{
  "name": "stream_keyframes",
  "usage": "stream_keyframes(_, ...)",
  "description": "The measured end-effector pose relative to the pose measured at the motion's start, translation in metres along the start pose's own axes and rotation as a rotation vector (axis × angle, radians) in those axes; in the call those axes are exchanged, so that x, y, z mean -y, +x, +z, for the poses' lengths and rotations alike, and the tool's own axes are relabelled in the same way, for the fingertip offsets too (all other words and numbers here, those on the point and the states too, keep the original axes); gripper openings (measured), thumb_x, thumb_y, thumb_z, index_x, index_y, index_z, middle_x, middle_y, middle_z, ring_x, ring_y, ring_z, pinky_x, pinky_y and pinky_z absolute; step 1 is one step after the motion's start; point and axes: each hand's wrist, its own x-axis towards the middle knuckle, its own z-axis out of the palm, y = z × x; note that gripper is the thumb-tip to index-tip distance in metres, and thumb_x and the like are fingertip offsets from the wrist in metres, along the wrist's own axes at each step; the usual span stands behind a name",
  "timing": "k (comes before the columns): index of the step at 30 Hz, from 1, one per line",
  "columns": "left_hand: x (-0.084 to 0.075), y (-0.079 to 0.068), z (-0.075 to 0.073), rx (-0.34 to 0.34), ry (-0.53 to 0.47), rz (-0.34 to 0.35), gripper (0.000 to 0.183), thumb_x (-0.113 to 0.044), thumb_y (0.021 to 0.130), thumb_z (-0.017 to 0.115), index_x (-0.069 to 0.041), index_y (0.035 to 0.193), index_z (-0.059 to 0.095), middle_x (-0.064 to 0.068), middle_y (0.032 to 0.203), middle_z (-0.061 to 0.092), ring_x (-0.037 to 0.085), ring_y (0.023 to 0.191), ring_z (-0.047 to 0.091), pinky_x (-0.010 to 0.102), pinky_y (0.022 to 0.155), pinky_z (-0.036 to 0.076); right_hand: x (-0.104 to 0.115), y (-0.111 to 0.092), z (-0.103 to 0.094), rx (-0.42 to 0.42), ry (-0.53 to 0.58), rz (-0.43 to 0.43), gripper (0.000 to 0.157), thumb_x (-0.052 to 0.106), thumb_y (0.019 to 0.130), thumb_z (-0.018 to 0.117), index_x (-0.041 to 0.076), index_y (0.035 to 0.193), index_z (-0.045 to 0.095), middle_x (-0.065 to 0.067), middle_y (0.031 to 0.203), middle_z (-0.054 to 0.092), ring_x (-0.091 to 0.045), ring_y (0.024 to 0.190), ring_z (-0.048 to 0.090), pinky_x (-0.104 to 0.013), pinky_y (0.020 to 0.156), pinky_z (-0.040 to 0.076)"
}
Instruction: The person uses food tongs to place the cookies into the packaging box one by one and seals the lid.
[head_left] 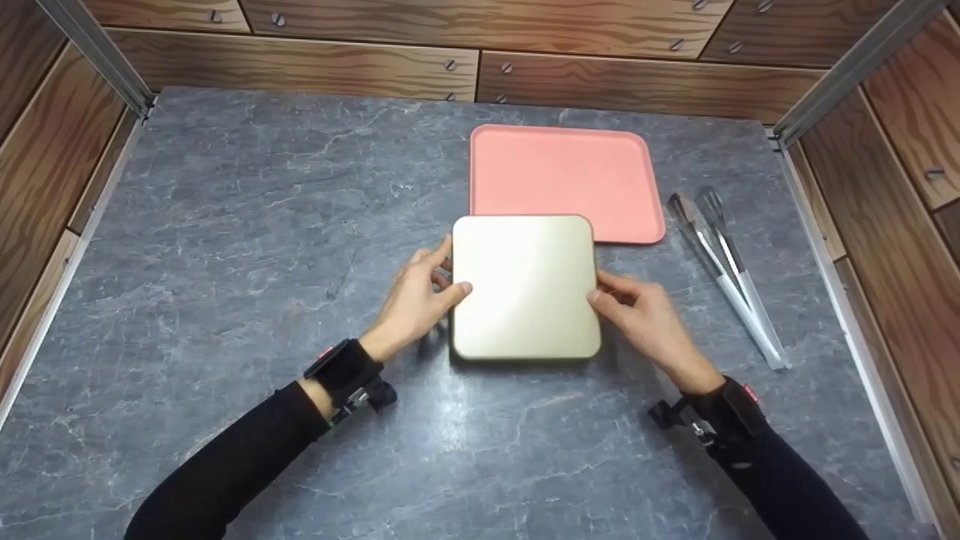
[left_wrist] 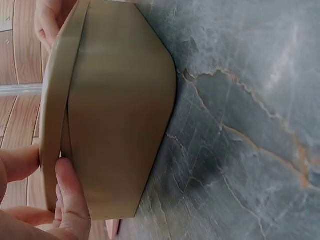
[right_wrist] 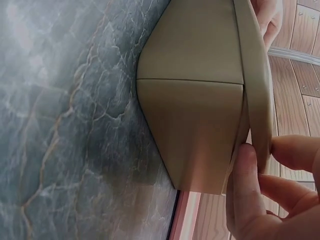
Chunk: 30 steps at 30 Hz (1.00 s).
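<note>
A square gold tin [left_wrist: 117, 110] with rounded corners stands on the grey marbled table. Its lid [head_left: 525, 285] is pale gold and faces up, hiding most of the body in the head view. My left hand [head_left: 416, 296] pinches the lid's left edge, thumb on top and a fingertip under the rim. On the opposite edge my right hand [head_left: 645, 315] pinches the lid the same way. Both wrist views show the lid tilted, with a narrow gap between its far part and the tin body. The tin's inside is hidden.
Behind the tin lies a pink tray [head_left: 562, 176], its near edge partly covered by the lid in the head view. To the right rest tongs [head_left: 731, 277] with white handles. Wood-patterned panels [head_left: 300, 64] border the table at the back and sides.
</note>
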Motion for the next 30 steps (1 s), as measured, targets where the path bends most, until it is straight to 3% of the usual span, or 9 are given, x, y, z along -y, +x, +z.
stream_keyframes(13, 0.002, 0.008, 0.0, 0.017, -0.024, -0.05, 0.076, -0.015, 0.097, 0.073, -0.004, 0.16, 0.032, 0.009, 0.123, 0.054, 0.022, 0.091, 0.059, 0.026, 0.068, 0.053, -0.006, 0.004, 0.001, 0.012, -0.028, 0.002, 0.046, 0.018, 0.101, 0.068, -0.006, 0.139, 0.059, -0.027, 0.136, 0.063, -0.035, 0.111, 0.068, -0.013, 0.086, 0.056)
stream_keyframes(20, 0.002, 0.011, -0.001, 0.025, -0.019, -0.049, 0.076, -0.014, 0.097, 0.074, 0.0, 0.159, 0.033, 0.009, 0.123, 0.054, 0.019, 0.087, 0.059, 0.024, 0.064, 0.054, -0.009, 0.006, 0.001, 0.017, -0.049, -0.014, 0.045, 0.019, 0.101, 0.069, -0.006, 0.137, 0.06, -0.027, 0.138, 0.062, -0.037, 0.118, 0.065, -0.044, 0.102, 0.058)
stream_keyframes(23, 0.002, 0.013, 0.0, 0.021, -0.014, -0.046, 0.076, -0.014, 0.095, 0.076, 0.001, 0.158, 0.034, 0.01, 0.125, 0.055, 0.017, 0.086, 0.059, 0.024, 0.064, 0.055, -0.011, 0.006, 0.001, 0.015, -0.05, -0.01, 0.045, 0.019, 0.101, 0.069, -0.007, 0.137, 0.06, -0.028, 0.139, 0.06, -0.039, 0.123, 0.063, -0.05, 0.106, 0.055)
stream_keyframes(26, 0.002, 0.014, 0.0, 0.021, -0.013, -0.046, 0.076, -0.014, 0.095, 0.076, 0.001, 0.157, 0.035, 0.01, 0.127, 0.054, 0.017, 0.085, 0.058, 0.023, 0.063, 0.054, -0.012, 0.007, 0.002, 0.011, -0.047, -0.009, 0.045, 0.019, 0.101, 0.069, -0.007, 0.137, 0.061, -0.027, 0.137, 0.062, -0.039, 0.122, 0.064, -0.046, 0.104, 0.057)
stream_keyframes(30, 0.002, 0.014, -0.001, 0.026, -0.014, -0.051, 0.077, -0.013, 0.095, 0.075, 0.001, 0.158, 0.033, 0.011, 0.128, 0.053, 0.017, 0.083, 0.057, 0.023, 0.063, 0.055, -0.013, 0.008, 0.002, 0.013, -0.049, -0.016, 0.044, 0.018, 0.101, 0.069, -0.008, 0.136, 0.061, -0.026, 0.134, 0.064, -0.037, 0.116, 0.067, -0.025, 0.095, 0.059)
